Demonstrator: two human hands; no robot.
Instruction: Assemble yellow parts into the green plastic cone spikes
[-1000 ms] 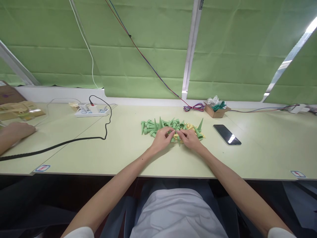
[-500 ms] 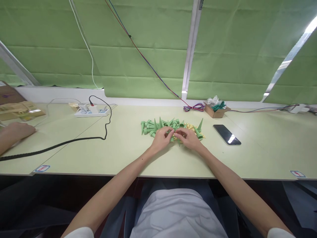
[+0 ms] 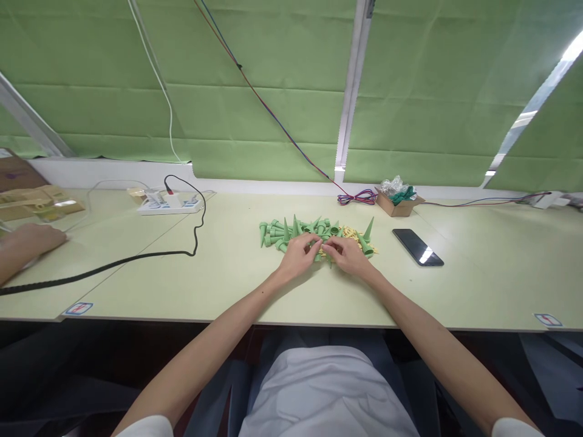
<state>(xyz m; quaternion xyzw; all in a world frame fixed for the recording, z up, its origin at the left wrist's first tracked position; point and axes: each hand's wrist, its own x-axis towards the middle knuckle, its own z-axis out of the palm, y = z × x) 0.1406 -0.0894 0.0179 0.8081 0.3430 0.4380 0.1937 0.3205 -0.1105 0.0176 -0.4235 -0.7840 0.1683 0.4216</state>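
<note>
Several green cone-shaped pieces (image 3: 276, 232) lie heaped on the pale table (image 3: 218, 273), with small yellow pieces (image 3: 350, 232) at the right of the heap. My left hand (image 3: 300, 252) is at the heap's front edge, its thumb and fingertips pinched together. Facing it, my right hand (image 3: 345, 252) is pinched too, its fingertips almost meeting those of the left. Whatever sits between the fingertips is too small and hidden to name. One green cone (image 3: 368, 230) points up just right of my right hand.
A black phone (image 3: 418, 247) and a small cardboard box (image 3: 398, 207) are on the right. At left are a power strip (image 3: 168, 208), a black cable (image 3: 136, 257) and another person's hand (image 3: 34, 243). Coiled wires (image 3: 357, 197) lie behind the heap.
Both hands remain nearly in place, with a slight shift of the fingers. A green tip that showed below my hands is now less visible.
</note>
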